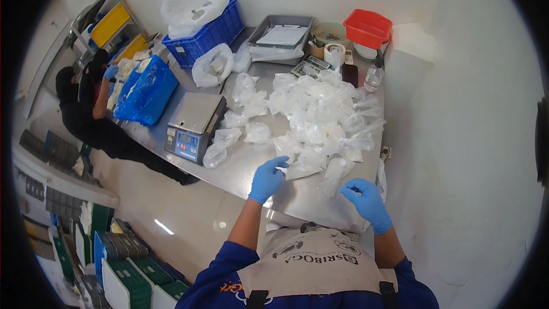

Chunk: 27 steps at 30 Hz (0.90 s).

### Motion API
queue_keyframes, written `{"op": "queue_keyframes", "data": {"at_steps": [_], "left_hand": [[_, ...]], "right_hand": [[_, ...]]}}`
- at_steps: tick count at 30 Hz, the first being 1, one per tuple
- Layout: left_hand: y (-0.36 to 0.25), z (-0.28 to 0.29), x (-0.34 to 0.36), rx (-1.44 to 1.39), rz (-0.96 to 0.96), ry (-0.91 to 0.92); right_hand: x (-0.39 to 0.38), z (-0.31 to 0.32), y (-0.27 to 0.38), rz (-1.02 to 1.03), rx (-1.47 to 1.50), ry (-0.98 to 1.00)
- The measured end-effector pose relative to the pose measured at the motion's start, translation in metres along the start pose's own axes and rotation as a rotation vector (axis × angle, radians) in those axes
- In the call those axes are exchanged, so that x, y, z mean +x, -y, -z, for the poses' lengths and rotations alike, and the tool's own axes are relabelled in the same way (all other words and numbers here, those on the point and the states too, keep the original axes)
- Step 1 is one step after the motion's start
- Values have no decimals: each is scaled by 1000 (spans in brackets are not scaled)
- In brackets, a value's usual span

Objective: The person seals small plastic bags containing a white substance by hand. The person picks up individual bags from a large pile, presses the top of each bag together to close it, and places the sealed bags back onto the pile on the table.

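Observation:
My left hand, in a blue glove, is open with fingers apart beside the lower edge of a large heap of clear bags with white contents on the steel table. My right hand, also gloved, has its fingers curled together just below and right of a bag at the heap's front; what it holds, if anything, I cannot make out. A digital scale with a steel pan stands left of the heap, with several more bags beside it.
A co-worker in black works at a blue bag on the left. Along the back stand a blue crate, grey tray, red basin and bottle. Stacked crates stand at lower left; a wall is at right.

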<state>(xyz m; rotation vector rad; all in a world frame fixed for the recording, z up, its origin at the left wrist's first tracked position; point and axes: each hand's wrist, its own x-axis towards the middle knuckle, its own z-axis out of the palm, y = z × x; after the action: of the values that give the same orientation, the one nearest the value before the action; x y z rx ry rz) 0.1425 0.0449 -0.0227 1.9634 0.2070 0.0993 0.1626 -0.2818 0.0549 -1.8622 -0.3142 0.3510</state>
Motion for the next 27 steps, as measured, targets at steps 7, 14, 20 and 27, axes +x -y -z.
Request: {"op": "queue_keyframes", "data": {"at_steps": [7,14,20,27], "left_hand": [[15,103,88,-196,15,-347],[101,89,172,35,422,-174],[174,91,184,-45,289,-82],[25,152,86,-695,308,3]], "right_hand": [[6,-41,19,-20,6,-167],[9,-120,47,39,28,-93],[12,-173,75,2,-47,-62],[40,-204,74,-12,162,-216]]}}
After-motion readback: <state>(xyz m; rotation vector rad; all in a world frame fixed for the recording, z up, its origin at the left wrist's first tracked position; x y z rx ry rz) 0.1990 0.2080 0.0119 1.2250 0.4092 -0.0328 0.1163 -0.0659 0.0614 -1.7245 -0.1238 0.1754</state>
